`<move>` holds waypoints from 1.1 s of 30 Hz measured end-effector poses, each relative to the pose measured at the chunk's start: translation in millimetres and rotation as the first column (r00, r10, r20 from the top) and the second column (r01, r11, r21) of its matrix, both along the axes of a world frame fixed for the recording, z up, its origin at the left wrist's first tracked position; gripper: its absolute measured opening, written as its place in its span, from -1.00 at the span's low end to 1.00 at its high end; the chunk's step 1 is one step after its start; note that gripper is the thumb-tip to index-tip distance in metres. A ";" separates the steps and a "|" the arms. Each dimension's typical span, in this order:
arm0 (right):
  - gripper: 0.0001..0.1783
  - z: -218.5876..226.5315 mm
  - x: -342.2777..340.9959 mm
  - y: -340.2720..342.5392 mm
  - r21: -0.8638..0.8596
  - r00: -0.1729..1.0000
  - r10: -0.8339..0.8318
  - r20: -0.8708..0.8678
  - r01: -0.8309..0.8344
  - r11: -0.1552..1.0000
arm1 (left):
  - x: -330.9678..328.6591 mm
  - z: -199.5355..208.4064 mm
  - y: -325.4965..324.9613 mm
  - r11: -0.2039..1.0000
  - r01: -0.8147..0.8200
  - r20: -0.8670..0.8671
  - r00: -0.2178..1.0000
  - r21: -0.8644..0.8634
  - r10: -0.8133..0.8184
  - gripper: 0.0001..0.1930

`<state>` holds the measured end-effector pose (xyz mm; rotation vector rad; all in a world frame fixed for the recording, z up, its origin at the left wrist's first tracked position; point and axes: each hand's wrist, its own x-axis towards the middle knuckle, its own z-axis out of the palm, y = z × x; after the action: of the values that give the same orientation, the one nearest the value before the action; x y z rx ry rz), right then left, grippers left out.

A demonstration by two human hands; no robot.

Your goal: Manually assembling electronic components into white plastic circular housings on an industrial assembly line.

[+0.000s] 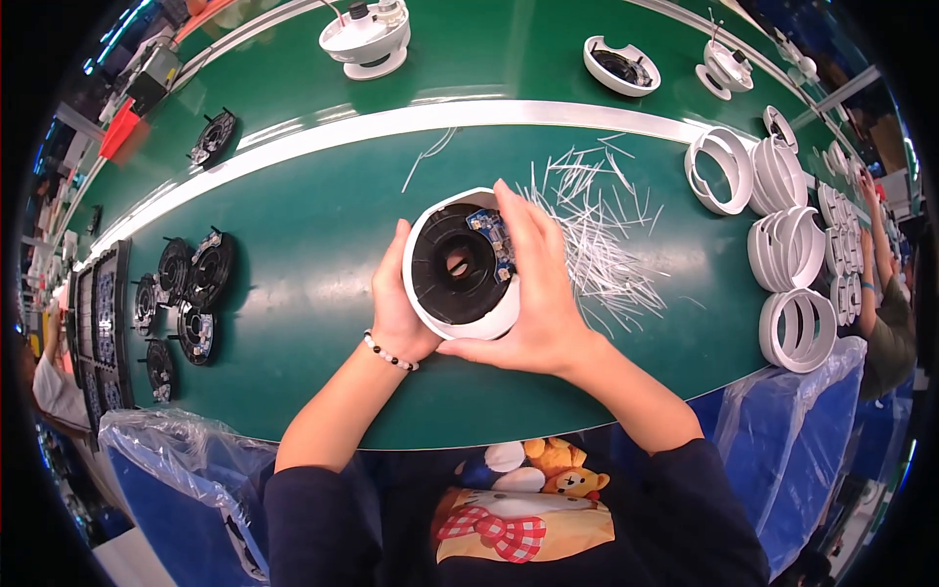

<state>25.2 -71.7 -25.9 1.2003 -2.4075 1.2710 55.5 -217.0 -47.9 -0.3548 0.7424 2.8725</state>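
Both hands' fingers (533,249) clasp the white housing (462,264); open green belt (313,245) lies left

Bright overhead light, glare streaks on the green belt (323,245), fisheye-bent dark edges

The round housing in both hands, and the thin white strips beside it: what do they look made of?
The round housing looks like moulded white plastic, smooth with a soft sheen; its black ribbed insert seems matt plastic. The thin white strips look like plastic or paper slivers; too fine to tell.
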 end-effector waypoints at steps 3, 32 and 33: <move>0.27 -2.9 -2.6 -1.3 -0.073 0.999 0.028 0.045 -0.024 0.997 | 1.7 4.3 -0.3 1.000 0.020 -0.031 0.999 -0.012 -0.020 -0.39; -0.19 5.9 -51.2 47.3 -0.096 0.914 -0.297 -0.277 0.282 0.955 | -78.5 40.4 -37.6 0.984 -0.054 -0.016 0.999 -0.167 0.052 -0.48; -0.29 13.7 -66.3 62.7 -0.043 0.878 -0.339 -0.339 0.345 0.938 | -87.0 49.7 -50.9 0.965 -0.111 -0.034 0.994 -0.238 0.106 -0.47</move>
<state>-41.2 -9.1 -12.2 0.8577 -2.2446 0.8546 -31.5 -267.9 1.8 -0.4075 1.1120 2.8956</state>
